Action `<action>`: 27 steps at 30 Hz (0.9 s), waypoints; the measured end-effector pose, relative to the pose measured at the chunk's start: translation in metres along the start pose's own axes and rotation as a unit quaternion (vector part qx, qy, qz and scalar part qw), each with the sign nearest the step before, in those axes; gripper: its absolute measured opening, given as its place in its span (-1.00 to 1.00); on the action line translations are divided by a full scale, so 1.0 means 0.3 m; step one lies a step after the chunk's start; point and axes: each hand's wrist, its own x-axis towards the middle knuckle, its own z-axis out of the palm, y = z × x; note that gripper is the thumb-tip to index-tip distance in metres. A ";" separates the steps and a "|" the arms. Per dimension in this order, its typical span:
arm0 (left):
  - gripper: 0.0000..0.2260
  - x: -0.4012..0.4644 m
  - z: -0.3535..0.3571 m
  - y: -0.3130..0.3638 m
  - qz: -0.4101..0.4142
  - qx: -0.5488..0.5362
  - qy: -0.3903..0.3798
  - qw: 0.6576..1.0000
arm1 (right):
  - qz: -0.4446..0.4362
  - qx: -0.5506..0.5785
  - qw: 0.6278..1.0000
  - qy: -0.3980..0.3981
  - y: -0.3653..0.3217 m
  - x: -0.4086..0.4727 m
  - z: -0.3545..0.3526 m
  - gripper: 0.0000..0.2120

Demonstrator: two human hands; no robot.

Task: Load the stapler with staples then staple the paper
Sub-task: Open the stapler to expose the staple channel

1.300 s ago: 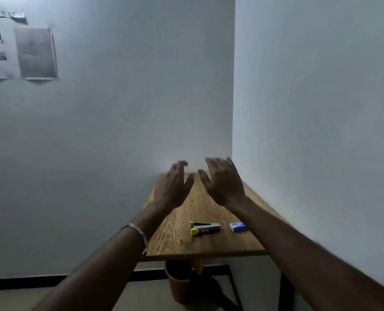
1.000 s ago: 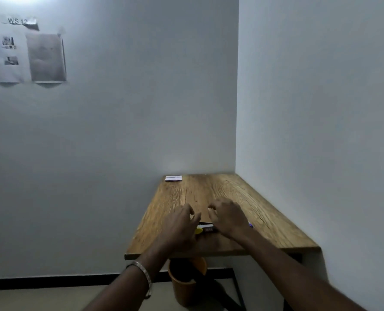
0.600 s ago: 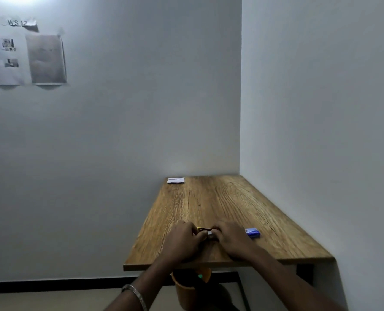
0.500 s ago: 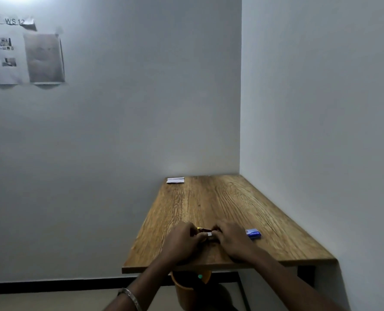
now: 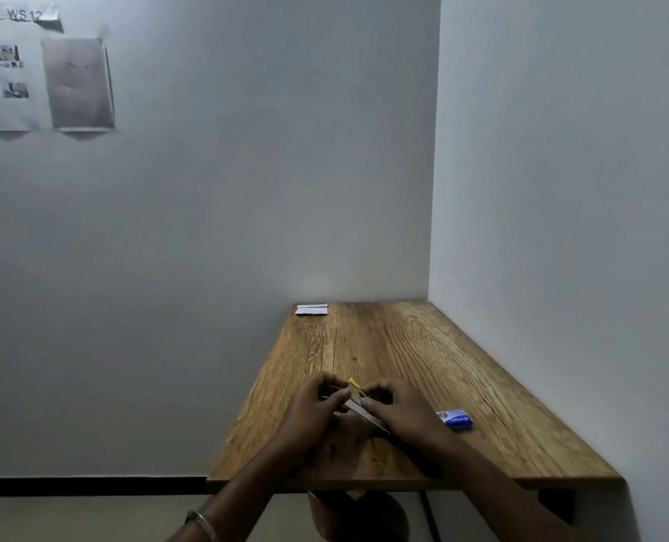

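We see the stapler (image 5: pixel 358 404) above the near part of the worktop (image 5: pixel 423 346), clamped between the left hand (image 5: pixel 313 410) and right hand (image 5: pixel 401 414). A blue staple box (image 5: pixel 455 418) lies just right; folded paper (image 5: pixel 312 309) rests at the far-left corner.

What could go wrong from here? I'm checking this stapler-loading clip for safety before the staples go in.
1. Both hands, left hand and right hand, grip the small yellow-tipped metal stapler as it seems to hinge open; a finger could get pinched.
2. The small blue staple box lies beside the right wrist and could be knocked along the brown wooden table.
3. The folded white paper sits at the far corner, needing a long reach.
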 end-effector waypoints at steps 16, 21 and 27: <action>-0.75 0.029 0.015 0.049 -0.118 -0.179 -0.058 0.975 | 0.130 0.323 0.936 0.053 -0.028 0.048 0.077 -0.79; -0.73 0.034 0.042 0.042 -0.093 -0.146 -0.044 0.984 | 0.132 0.319 0.935 0.078 -0.033 0.046 0.091 -0.84; -0.71 0.041 0.029 0.040 -0.121 -0.177 -0.016 0.977 | 0.138 0.332 0.929 0.090 -0.036 0.041 0.082 -0.88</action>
